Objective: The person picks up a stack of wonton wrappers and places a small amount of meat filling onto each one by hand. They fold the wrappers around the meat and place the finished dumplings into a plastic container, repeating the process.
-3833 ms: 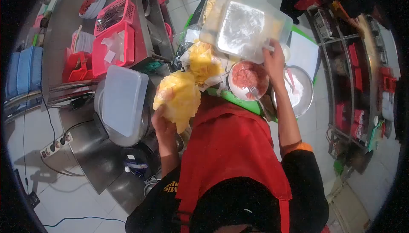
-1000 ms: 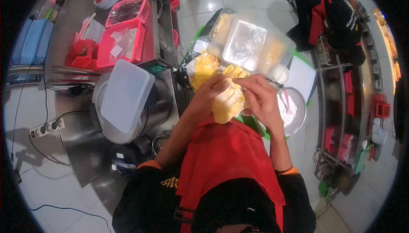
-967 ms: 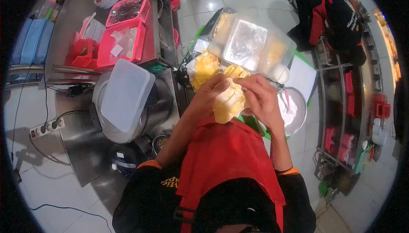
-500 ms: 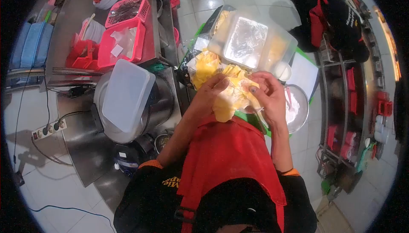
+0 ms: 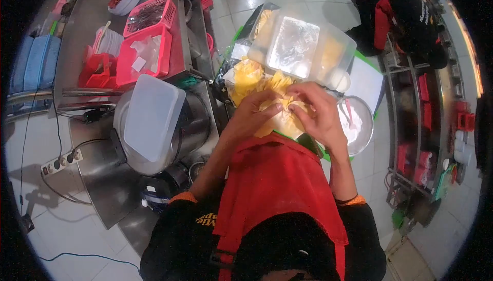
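Observation:
A thin yellow dough wrapper [image 5: 275, 123] is pinched between my two hands, its upper edge gathered together. My left hand [image 5: 255, 110] grips it from the left, thumb against the gathered dough. On the other side my right hand [image 5: 319, 112] pinches it with thumb and fingers, the two thumbs close together. Just beyond lies a pile of folded yellow wrappers [image 5: 243, 80], partly covered by my fingers. To the right is a round metal bowl [image 5: 371, 133] of white powder [image 5: 351, 133], with a pink-handled utensil [image 5: 349, 109] in it.
Clear plastic containers [image 5: 334, 50] stand beyond my hands, one with a white-dusted surface. At left, a white plastic lid [image 5: 154, 117] rests on a large metal pot [image 5: 192, 132]. Pink baskets [image 5: 146, 57] sit on a steel counter [image 5: 77, 50]. A person [image 5: 405, 14] bends by shelves at right.
The wrapper hung spread out and floppy between my hands; now its upper edge is bunched. My hands have come closer together, my right hand moving left. The view has shifted slightly.

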The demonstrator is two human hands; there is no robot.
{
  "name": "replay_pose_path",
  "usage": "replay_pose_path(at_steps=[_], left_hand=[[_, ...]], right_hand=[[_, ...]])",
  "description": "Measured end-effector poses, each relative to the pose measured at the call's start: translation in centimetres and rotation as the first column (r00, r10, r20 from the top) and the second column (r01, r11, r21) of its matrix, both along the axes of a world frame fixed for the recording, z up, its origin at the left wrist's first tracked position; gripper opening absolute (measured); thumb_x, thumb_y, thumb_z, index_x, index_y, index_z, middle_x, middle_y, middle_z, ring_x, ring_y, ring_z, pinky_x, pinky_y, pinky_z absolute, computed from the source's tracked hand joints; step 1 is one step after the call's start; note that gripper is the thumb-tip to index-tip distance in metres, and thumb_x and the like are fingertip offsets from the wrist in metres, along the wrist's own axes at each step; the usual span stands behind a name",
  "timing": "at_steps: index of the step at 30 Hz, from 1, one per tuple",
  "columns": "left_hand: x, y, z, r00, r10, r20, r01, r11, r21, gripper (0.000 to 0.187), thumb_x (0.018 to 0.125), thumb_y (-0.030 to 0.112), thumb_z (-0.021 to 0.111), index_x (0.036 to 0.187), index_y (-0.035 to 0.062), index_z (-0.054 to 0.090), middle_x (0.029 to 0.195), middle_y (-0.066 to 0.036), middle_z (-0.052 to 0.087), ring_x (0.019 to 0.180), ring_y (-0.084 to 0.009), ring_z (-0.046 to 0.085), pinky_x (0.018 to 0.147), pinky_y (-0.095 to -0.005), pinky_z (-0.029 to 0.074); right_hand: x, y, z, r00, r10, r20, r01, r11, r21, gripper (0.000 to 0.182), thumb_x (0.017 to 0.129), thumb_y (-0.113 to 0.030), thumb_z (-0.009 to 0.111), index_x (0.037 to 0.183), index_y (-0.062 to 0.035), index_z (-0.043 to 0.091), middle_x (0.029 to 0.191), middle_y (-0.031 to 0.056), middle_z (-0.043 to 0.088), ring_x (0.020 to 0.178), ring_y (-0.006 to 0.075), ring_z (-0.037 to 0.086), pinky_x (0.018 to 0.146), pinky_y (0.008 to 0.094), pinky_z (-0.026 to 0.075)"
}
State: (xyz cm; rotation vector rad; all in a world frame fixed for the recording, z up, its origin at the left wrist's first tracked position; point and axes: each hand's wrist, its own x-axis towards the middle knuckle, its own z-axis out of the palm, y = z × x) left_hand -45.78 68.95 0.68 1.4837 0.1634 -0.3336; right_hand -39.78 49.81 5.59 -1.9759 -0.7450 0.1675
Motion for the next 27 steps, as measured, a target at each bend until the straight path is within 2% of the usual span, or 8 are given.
replay_pose_path(at_steps=[4, 6, 8, 18, 21, 24, 26, 27], left_hand=[[-0.2, -0.1, -0.5, 0.996, -0.074, 0.055, 0.075, 0.997, -0.027, 0.026, 0.090, 0.020, 0.070, 0.108, 0.0040, 0.062, 0.110, -0.002, 0.061, 0.104, -0.0098, 0.054, 0.092, -0.0278, 0.044], [-0.5, -0.3, -1.4, 0.993, -0.100, 0.070, 0.101, 0.995, -0.015, 0.026, 0.089, 0.018, 0.071, 0.108, 0.0043, 0.062, 0.110, -0.002, 0.061, 0.105, -0.0098, 0.054, 0.092, -0.0278, 0.044], [-0.6, -0.8, -2.4, 0.999, -0.030, 0.019, 0.032, 0.993, -0.112, 0.025, 0.086, 0.015, 0.073, 0.107, 0.0046, 0.062, 0.108, -0.001, 0.061, 0.104, -0.0091, 0.053, 0.093, -0.0272, 0.044], [0.2, -1.2, -1.6, 0.999, 0.003, -0.037, -0.008, 0.991, -0.132, 0.020, 0.091, 0.024, 0.068, 0.098, 0.0063, 0.062, 0.097, 0.002, 0.060, 0.092, -0.0073, 0.052, 0.085, -0.0236, 0.041], [0.1, -1.1, -2.3, 1.000, -0.001, -0.019, -0.002, 0.990, -0.143, 0.021, 0.091, 0.025, 0.068, 0.097, 0.0062, 0.063, 0.095, 0.002, 0.060, 0.092, -0.0072, 0.051, 0.084, -0.0240, 0.041], [0.1, -0.3, -3.0, 0.998, -0.068, -0.008, 0.068, 0.998, 0.003, 0.020, 0.090, 0.023, 0.068, 0.098, 0.0057, 0.063, 0.098, 0.001, 0.061, 0.092, -0.0078, 0.052, 0.084, -0.0245, 0.042], [-0.6, 0.0, -3.7, 0.996, -0.024, -0.083, 0.000, 0.959, -0.283, 0.020, 0.091, 0.017, 0.065, 0.106, 0.0052, 0.061, 0.101, -0.003, 0.062, 0.091, -0.0122, 0.060, 0.082, -0.0271, 0.050], [-0.9, 0.2, -3.7, 0.996, -0.026, -0.081, 0.002, 0.959, -0.285, 0.020, 0.091, 0.017, 0.065, 0.106, 0.0052, 0.061, 0.101, -0.003, 0.062, 0.091, -0.0122, 0.060, 0.082, -0.0271, 0.050]], right_hand=[[-0.3, -0.2, -0.8, 0.996, 0.063, 0.060, -0.061, 0.997, -0.038, 0.030, 0.081, -0.001, 0.066, 0.111, -0.0022, 0.062, 0.092, 0.0138, 0.065, 0.087, 0.0302, 0.064, 0.080, 0.0377, 0.050], [-0.5, -0.1, -0.8, 0.999, 0.031, -0.032, -0.033, 0.998, -0.048, 0.030, 0.081, -0.001, 0.067, 0.111, -0.0027, 0.062, 0.095, 0.0141, 0.065, 0.089, 0.0295, 0.065, 0.081, 0.0374, 0.050], [-0.7, -0.1, -1.2, 0.999, 0.019, -0.042, -0.021, 0.998, -0.055, 0.032, 0.080, -0.001, 0.068, 0.112, -0.0031, 0.062, 0.097, 0.0147, 0.066, 0.090, 0.0293, 0.065, 0.081, 0.0378, 0.050], [-0.6, 0.0, -2.2, 0.973, -0.139, -0.182, 0.132, 0.990, -0.050, 0.034, 0.074, 0.000, 0.069, 0.108, -0.0044, 0.066, 0.087, 0.0121, 0.068, 0.086, 0.0298, 0.067, 0.080, 0.0368, 0.051], [-0.8, 0.3, -1.8, 0.982, -0.127, -0.139, 0.128, 0.992, -0.002, 0.033, 0.074, 0.001, 0.069, 0.107, -0.0036, 0.065, 0.088, 0.0123, 0.068, 0.085, 0.0294, 0.067, 0.078, 0.0357, 0.051], [-0.7, 0.1, -1.9, 0.996, -0.086, 0.026, 0.086, 0.996, -0.036, 0.034, 0.076, 0.003, 0.068, 0.109, -0.0034, 0.065, 0.089, 0.0117, 0.069, 0.085, 0.0278, 0.068, 0.078, 0.0346, 0.052], [-0.6, 0.1, -1.8, 0.980, -0.045, -0.196, 0.047, 0.999, 0.009, 0.032, 0.078, 0.004, 0.067, 0.109, -0.0026, 0.064, 0.089, 0.0105, 0.069, 0.085, 0.0222, 0.068, 0.077, 0.0328, 0.052], [-0.3, 0.1, -1.4, 0.980, -0.047, -0.193, 0.049, 0.999, 0.007, 0.032, 0.078, 0.004, 0.067, 0.109, -0.0026, 0.064, 0.089, 0.0105, 0.069, 0.085, 0.0222, 0.068, 0.077, 0.0328, 0.052]])
